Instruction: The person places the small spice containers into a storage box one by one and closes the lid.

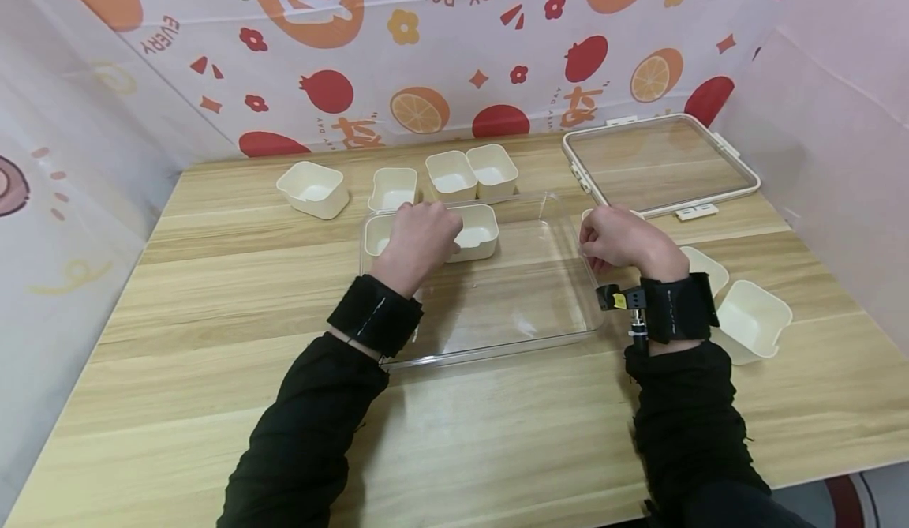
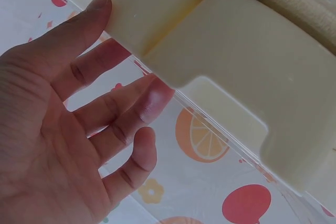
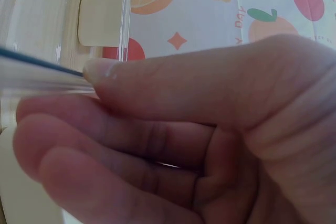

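Observation:
A clear plastic box (image 1: 511, 291) stands on the table with cream bins along its back side. My left hand (image 1: 419, 248) is over these bins and grips the rim of one cream bin (image 1: 476, 232); another bin (image 1: 376, 234) sits to its left. In the left wrist view, the thumb of my left hand (image 2: 68, 108) lies on the wall of a bin (image 2: 152, 9), its fingers at the rim, beside a bin with a notched edge (image 2: 252, 51). My right hand (image 1: 625, 240) pinches the box's right rim between thumb and fingers, seen close in the right wrist view.
Behind the box stand several cream bins (image 1: 312, 189). More bins (image 1: 753, 319) are to the right of my right hand, partly hidden by it. A clear lid with a cream frame (image 1: 660, 165) lies at the back right. A fruit-printed curtain (image 1: 483, 46) hangs behind the table.

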`<act>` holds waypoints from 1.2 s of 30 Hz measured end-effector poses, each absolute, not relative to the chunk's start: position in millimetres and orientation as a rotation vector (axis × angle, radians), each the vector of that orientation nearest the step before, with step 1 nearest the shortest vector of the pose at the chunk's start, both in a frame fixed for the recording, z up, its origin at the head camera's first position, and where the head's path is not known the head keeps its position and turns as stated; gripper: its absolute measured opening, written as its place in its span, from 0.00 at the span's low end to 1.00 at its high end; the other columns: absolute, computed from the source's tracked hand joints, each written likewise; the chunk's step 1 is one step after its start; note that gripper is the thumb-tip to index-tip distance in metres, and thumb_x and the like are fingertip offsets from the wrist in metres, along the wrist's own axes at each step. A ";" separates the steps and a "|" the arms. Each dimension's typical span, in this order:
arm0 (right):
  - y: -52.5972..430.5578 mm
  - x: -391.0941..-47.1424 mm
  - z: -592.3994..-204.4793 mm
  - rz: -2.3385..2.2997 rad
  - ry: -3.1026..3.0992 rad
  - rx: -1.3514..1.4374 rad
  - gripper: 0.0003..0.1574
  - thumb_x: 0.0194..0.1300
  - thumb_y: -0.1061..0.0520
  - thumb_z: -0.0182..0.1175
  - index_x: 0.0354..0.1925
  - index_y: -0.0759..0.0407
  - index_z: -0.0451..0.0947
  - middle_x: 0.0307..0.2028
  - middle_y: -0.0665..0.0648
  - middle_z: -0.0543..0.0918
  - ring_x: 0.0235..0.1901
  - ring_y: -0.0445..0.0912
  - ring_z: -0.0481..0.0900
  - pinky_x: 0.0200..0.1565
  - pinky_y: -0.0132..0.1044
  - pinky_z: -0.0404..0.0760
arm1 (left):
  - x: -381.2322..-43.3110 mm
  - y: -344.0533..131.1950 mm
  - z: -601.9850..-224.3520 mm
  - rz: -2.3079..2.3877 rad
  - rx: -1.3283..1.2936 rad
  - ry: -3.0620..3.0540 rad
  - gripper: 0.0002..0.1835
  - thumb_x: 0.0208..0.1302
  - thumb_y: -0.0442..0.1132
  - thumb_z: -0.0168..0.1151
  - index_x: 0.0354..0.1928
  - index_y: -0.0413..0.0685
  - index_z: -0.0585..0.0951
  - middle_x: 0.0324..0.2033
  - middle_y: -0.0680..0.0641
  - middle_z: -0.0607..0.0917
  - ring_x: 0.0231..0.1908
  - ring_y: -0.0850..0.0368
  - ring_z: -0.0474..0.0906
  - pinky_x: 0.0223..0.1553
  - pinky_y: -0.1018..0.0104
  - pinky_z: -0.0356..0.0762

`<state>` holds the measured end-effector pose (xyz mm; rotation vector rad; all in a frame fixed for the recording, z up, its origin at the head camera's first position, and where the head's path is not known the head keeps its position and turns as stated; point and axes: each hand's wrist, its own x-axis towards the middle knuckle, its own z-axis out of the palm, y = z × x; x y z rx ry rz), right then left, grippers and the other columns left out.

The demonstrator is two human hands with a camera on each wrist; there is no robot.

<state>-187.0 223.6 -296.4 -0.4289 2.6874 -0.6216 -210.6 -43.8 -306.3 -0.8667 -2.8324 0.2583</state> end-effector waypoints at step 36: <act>222.6 -187.6 -294.0 -0.610 2.672 -0.416 0.06 0.61 0.64 0.53 0.30 0.67 0.75 0.19 0.56 0.79 0.20 0.44 0.77 0.26 0.40 0.77 | -199.1 -98.1 -254.2 -0.083 -0.681 -2.845 0.16 0.55 0.51 0.63 0.37 0.46 0.78 0.33 0.45 0.79 0.31 0.46 0.75 0.28 0.46 0.74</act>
